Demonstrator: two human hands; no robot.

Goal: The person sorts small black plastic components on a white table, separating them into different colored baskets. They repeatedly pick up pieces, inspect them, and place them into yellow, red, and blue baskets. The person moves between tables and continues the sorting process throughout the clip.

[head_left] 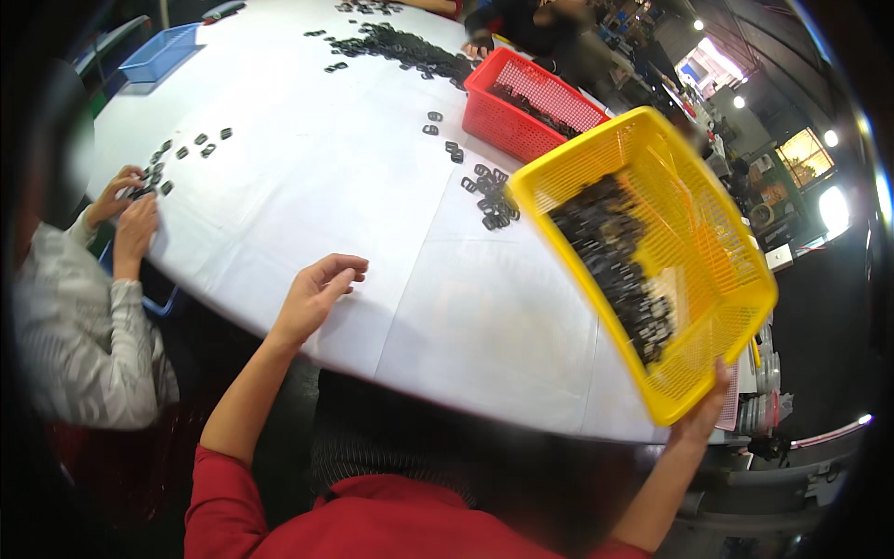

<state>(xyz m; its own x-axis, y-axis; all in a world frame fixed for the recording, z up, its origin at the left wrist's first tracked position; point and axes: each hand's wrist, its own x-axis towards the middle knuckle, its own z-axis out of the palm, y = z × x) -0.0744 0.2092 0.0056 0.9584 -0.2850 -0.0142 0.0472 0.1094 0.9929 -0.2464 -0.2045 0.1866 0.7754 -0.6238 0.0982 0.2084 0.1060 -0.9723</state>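
Note:
My right hand (705, 410) grips the near corner of a yellow plastic basket (712, 219). The basket is tilted above the right side of the table, and a blurred heap of small black buckle-like pieces (610, 247) lies along its left side. A pale flat piece (669, 298) shows inside as well. Over the near part of the table, my left hand (321, 293) is apart from the basket, fingers loosely bent, with nothing visible in it. Several loose black pieces (492, 197) lie on the white tabletop just left of the basket.
A red basket (526, 126) with dark pieces stands behind the yellow one. A big black pile (400, 48) spreads across the far table (307, 168). At left, a co-worker's hands (135, 210) handle black pieces; a blue tray (160, 54) sits beyond. Another person is at the far side.

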